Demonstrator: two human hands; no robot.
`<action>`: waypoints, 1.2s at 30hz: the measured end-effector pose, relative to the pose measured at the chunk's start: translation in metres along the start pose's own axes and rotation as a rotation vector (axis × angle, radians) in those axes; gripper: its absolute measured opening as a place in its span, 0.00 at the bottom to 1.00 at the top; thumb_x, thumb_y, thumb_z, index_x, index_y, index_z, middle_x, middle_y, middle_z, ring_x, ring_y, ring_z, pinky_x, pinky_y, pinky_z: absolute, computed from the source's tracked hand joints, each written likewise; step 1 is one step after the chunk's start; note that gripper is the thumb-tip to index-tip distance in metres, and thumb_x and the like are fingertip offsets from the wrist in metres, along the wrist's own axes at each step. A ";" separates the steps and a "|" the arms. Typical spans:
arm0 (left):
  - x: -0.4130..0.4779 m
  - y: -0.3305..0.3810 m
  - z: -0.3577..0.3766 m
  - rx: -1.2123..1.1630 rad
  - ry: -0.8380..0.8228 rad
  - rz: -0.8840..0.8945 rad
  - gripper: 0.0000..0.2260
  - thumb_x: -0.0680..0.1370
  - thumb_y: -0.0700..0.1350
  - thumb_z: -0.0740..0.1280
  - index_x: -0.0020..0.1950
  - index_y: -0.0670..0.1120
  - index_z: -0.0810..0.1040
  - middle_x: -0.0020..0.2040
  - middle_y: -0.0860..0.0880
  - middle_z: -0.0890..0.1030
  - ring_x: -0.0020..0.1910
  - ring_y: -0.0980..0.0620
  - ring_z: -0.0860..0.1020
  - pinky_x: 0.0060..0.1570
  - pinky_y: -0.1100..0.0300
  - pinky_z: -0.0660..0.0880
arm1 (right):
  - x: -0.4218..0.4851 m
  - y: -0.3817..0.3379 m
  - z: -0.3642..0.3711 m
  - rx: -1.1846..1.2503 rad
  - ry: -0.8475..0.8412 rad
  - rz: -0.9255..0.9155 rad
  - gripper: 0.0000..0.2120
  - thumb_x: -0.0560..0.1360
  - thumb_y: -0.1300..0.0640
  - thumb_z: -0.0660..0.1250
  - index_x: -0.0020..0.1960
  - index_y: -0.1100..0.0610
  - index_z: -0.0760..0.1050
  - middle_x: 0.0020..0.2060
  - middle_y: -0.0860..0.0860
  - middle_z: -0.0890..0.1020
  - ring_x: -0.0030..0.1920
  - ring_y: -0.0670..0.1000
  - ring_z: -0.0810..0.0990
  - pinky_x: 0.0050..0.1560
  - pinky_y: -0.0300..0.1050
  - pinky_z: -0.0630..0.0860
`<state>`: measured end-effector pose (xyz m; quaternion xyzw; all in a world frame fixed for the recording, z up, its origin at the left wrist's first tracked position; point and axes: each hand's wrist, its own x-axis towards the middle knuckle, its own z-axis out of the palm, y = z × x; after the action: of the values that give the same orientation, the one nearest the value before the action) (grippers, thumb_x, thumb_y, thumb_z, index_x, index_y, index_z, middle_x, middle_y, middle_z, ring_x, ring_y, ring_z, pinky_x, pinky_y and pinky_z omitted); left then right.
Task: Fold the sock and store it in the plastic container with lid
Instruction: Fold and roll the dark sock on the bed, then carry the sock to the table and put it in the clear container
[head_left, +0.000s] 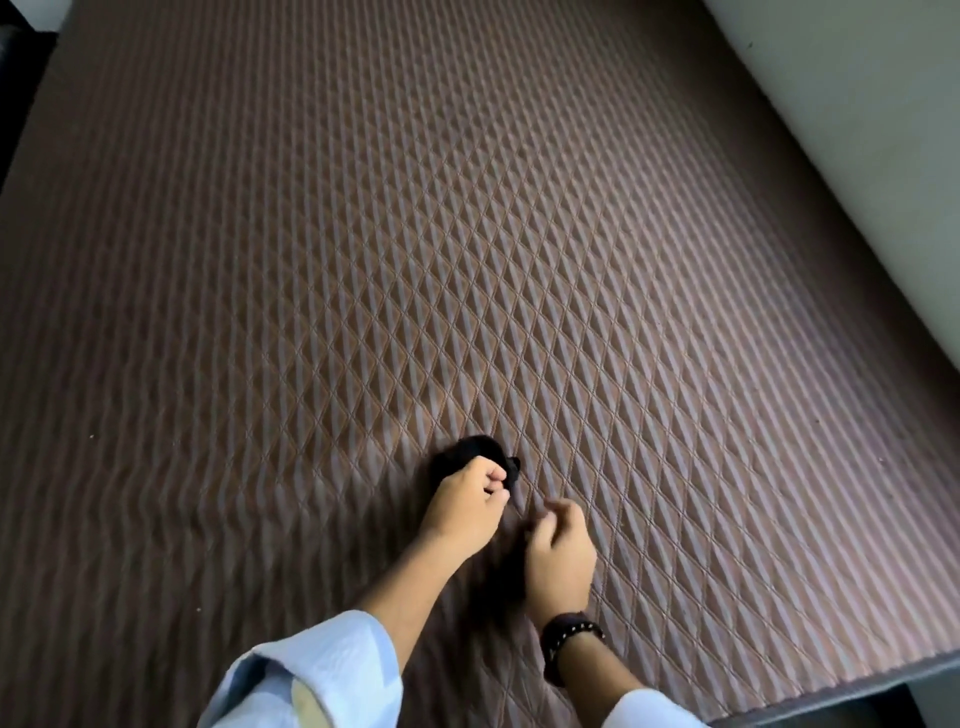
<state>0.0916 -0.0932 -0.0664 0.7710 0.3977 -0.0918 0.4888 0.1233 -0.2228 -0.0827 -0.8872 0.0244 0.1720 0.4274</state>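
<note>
A small black sock (470, 453) lies bunched on the brown quilted mattress (467, 234), near the front middle. My left hand (465, 501) rests over it, fingers curled and pinching the dark fabric, which pokes out above and to the right of my knuckles. My right hand (558, 553) hovers just to the right and nearer to me, fingers loosely curled with nothing seen in them. A dark beaded bracelet sits on the right wrist. No plastic container or lid is in view.
The mattress fills most of the view. A pale wall (857, 130) runs along its right side. The mattress's front right edge (831, 691) drops off to a dark gap. A dark strip lies beyond the far left edge.
</note>
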 end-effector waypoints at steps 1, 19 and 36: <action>0.000 -0.004 -0.001 0.007 -0.017 0.013 0.12 0.81 0.41 0.65 0.64 0.44 0.79 0.58 0.49 0.85 0.59 0.49 0.82 0.61 0.58 0.76 | 0.008 -0.008 0.001 0.043 -0.045 0.020 0.10 0.80 0.58 0.64 0.60 0.55 0.76 0.48 0.50 0.84 0.52 0.57 0.83 0.47 0.46 0.75; -0.043 0.002 -0.018 -0.775 -0.075 -0.355 0.20 0.83 0.43 0.66 0.74 0.40 0.72 0.63 0.42 0.80 0.61 0.44 0.79 0.53 0.53 0.78 | 0.021 -0.042 -0.048 0.306 -0.534 0.295 0.02 0.80 0.64 0.64 0.49 0.62 0.74 0.40 0.59 0.79 0.31 0.51 0.79 0.32 0.44 0.79; -0.382 0.267 0.139 -0.353 -0.497 0.331 0.19 0.82 0.32 0.65 0.73 0.37 0.70 0.65 0.33 0.77 0.48 0.47 0.79 0.37 0.63 0.79 | -0.215 0.037 -0.512 0.449 -0.108 0.118 0.01 0.79 0.56 0.67 0.49 0.53 0.76 0.39 0.51 0.77 0.32 0.44 0.76 0.27 0.38 0.75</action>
<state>0.0592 -0.4626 0.2480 0.6827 0.1455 -0.1260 0.7049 0.0596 -0.6609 0.2543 -0.7564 0.0909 0.2342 0.6039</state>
